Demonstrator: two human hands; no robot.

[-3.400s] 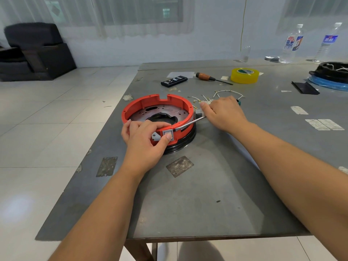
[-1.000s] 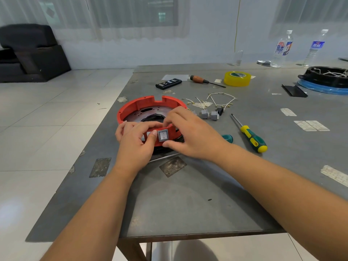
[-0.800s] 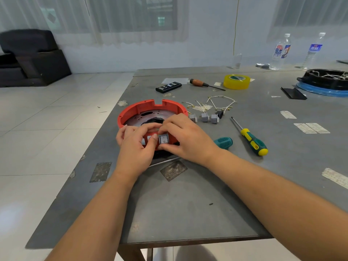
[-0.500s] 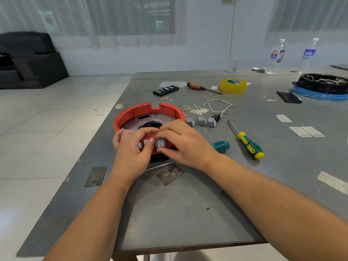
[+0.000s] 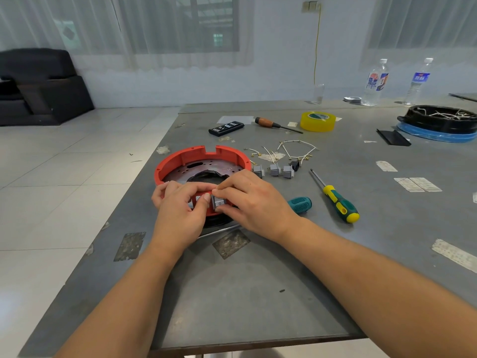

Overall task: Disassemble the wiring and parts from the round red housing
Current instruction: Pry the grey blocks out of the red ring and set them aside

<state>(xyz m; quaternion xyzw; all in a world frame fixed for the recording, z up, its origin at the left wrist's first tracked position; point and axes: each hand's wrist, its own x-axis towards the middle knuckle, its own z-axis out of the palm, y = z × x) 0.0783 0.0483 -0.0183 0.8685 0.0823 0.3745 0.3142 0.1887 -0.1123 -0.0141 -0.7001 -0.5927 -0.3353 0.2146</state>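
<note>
The round red housing [image 5: 180, 157] lies on the grey table [image 5: 258, 293], its metal plate showing inside. My left hand [image 5: 178, 210] grips the housing's near rim, thumb pressed on the wall. My right hand [image 5: 254, 202] pinches a small grey rocker switch [image 5: 219, 202] set in that near wall. Three removed grey switches [image 5: 275, 170] and loose white wires [image 5: 296, 148] lie just right of the housing.
A teal-handled screwdriver [image 5: 299, 204] lies under my right wrist, a yellow-green screwdriver [image 5: 338, 202] further right. A wooden-handled screwdriver [image 5: 268, 123], bit case [image 5: 225, 128], yellow tape roll [image 5: 318, 121], black tray with wires [image 5: 441, 120] and two bottles [image 5: 374, 83] stand at the back.
My right hand put down the screwdriver it was prying with and came to the near wall to pinch the grey switch. My left hand has stayed on the rim.
</note>
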